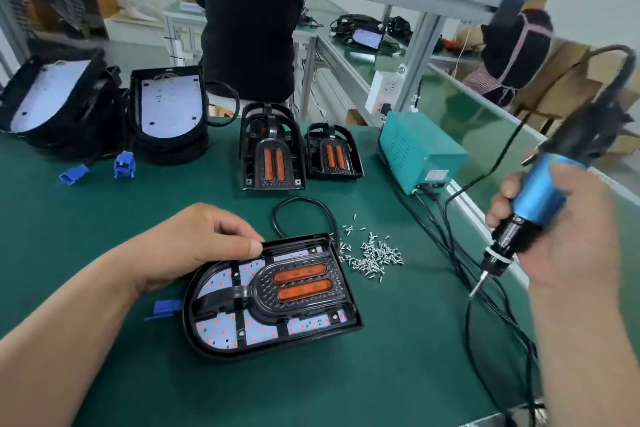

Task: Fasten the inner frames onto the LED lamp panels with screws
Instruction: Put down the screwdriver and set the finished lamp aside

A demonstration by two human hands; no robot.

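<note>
View from a head-worn camera, looking down at a green tabletop point(104, 253) in a workshop. Nearest the viewer lies one black LED lamp panel point(221, 329), its white board dotted with red. A black inner frame point(263, 288) with two orange strips is already seated inside it. The left hand point(194, 246) steadies this panel at its far edge, thumb pressed flat on the rim and fingers point(221, 225) curled over the side. The right hand point(554, 229) is raised off to the right, fingers point(509, 191) wrapped around a blue electric screwdriver point(533, 198), its bit pointing down, clear of the panel. Small screw heads seem to sit in several of the frame's holes, so this unit looks mostly or fully fastened, though not every hole can be checked. A pile of loose screws point(372, 255) lies just beyond the panel's right end. Much work appears to remain: at the back left stand two stacks of bare panels point(171, 107) with no frames, and mid-table two piles of spare inner frames point(272, 152) wait. A teal power box point(419, 152) sits at the right.
</note>
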